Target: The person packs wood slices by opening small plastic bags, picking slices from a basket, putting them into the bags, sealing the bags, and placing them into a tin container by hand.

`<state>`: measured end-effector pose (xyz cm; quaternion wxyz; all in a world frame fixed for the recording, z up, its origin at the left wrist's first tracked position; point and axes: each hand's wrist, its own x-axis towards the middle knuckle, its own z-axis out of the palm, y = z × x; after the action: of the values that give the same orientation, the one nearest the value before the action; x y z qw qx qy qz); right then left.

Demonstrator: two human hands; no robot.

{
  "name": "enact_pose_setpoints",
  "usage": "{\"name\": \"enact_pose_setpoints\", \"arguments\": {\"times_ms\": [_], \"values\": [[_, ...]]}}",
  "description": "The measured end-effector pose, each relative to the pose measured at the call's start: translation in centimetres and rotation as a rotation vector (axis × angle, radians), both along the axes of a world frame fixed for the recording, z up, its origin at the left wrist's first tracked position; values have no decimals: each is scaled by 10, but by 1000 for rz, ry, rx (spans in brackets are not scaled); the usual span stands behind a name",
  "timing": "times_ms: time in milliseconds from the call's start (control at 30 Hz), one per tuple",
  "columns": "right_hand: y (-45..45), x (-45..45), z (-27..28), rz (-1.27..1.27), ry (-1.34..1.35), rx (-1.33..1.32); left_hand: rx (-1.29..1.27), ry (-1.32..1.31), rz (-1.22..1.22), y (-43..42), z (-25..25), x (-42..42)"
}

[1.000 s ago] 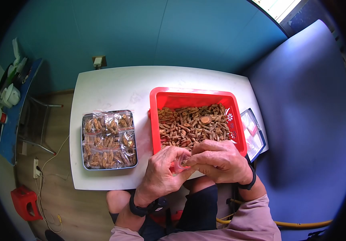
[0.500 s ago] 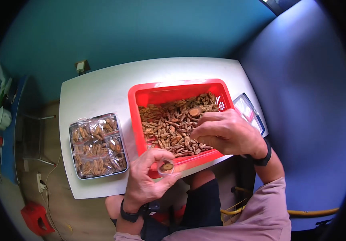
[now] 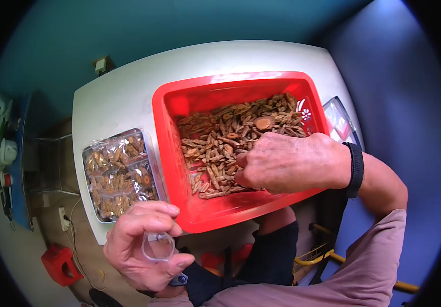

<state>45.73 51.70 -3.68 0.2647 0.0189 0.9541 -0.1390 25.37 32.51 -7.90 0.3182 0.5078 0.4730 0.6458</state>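
Observation:
My left hand (image 3: 141,240) is closed around a small clear plastic bag (image 3: 158,246), its rounded mouth held open and facing up, just off the near left corner of the red bin (image 3: 220,221). Brown dried root pieces (image 3: 215,158) cover much of the bin's floor, and a larger round slice (image 3: 264,123) lies on top of them. Over the front part of the pile reaches my right hand (image 3: 292,162), its fingers curled down among the pieces. The back of that hand hides its fingertips and whatever they hold.
Left of the bin, a metal tray (image 3: 155,176) holds several filled clear bags (image 3: 115,176). A clear-lidded case (image 3: 340,120) with pale contents lies right of the bin on the white table (image 3: 123,97). A red stool (image 3: 62,265) stands on the floor.
My right hand has lowered into the dried pieces. My left hand, with the bag, has shifted left and down; the dark round slice seen at the bag earlier no longer shows. The view has shifted.

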Motion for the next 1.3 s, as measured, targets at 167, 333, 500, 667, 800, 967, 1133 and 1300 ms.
{"name": "enact_pose_setpoints", "arguments": {"times_ms": [167, 333, 500, 667, 800, 967, 1133, 1300], "values": [[1, -13, -29, 66, 261, -51, -111, 13, -2, 2, -9, -7], [-4, -26, -54, 146, 289, -39, -169, 8, 0, 5, -10, -6], [-9, -48, -81, 242, 120, 71, -166, 25, 0, 4, -11, -9], [-4, -40, -72, 156, 223, 59, -209, -11, 3, 5, -8, -4], [-1, -25, -48, 46, 379, 82, -204, 43, -24, 6, -8, 1], [-13, 8, -7, -276, 365, 6, -187, 124, -54, 8, -2, 13], [-42, 41, 13, -491, 803, -221, -120, 267, -91, 13, 1, 26], [-72, 56, 29, -701, 822, -366, -160, 343, -159, 12, 5, 40]]}}
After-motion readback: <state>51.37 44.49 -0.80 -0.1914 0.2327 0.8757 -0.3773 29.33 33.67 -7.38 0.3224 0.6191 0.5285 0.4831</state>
